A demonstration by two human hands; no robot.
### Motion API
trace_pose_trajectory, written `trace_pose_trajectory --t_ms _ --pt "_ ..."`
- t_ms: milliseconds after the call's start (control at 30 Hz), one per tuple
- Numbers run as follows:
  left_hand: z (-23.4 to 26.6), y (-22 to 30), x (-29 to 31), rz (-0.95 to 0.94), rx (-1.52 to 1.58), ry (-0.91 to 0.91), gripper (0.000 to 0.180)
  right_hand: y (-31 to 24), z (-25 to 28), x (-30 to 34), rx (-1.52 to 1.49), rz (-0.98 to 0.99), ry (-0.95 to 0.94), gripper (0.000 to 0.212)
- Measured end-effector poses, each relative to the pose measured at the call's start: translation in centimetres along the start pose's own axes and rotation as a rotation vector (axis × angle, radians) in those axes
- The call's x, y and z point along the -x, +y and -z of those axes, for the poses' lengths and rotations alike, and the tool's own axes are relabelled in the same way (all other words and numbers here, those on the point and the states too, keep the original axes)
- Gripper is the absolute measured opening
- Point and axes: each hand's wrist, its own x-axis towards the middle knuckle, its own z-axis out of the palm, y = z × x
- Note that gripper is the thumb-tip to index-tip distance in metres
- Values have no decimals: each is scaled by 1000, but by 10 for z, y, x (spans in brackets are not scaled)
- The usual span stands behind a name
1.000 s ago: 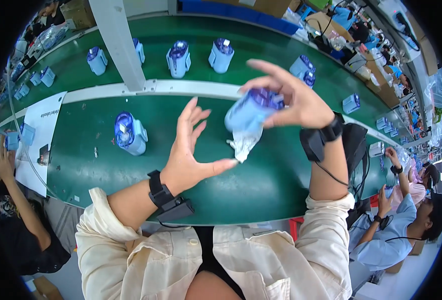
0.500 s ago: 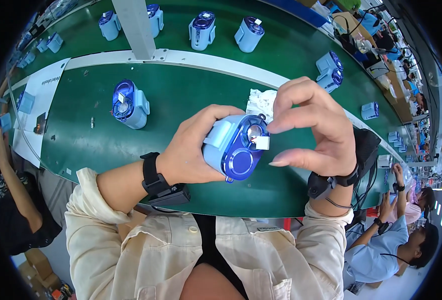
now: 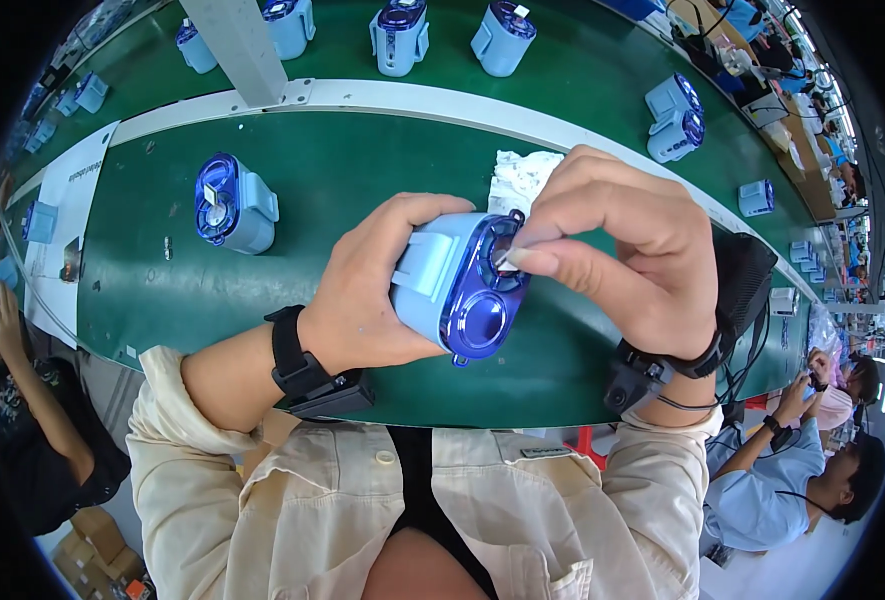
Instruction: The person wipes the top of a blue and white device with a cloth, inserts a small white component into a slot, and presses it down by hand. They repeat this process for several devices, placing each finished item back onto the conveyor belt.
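My left hand [image 3: 357,290] is wrapped round a light-blue plastic device [image 3: 432,285] with a glossy dark-blue top, held tilted above the green table. Its top has two round parts, one above the other. My right hand [image 3: 632,245] pinches a small white tab [image 3: 507,264] at the upper round opening, between thumb and forefinger; the fingers hide most of the tab. A similar device [image 3: 254,212] stands to the left on the table, a white tab on its top. Beyond my right fingers lies a crumpled white tissue [image 3: 518,180].
A white rail [image 3: 402,97] with an upright post [image 3: 234,50] runs along the table's far side. Several more blue devices, such as one near the middle [image 3: 399,45], stand beyond it. A printed sheet [image 3: 70,200] lies at left. Co-workers sit at both sides.
My right thumb and forefinger, apart before, have closed on the white tab. The held device has shifted slightly left.
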Motion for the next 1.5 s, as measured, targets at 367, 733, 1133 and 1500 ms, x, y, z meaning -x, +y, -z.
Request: trace_pose_trajectory --t_ms 367,733,1133,1500 --pt "-6 -5 4 85 -46 99 79 -12 -21 5 486 150 175 14" --pt "-6 0 4 107 -120 135 78 -16 -25 6 692 194 125 28" --pt "-5 -3 4 119 41 179 77 2 -24 -1 305 185 206 29" --pt "-1 2 3 167 -66 125 77 -3 -28 1 440 152 185 29"
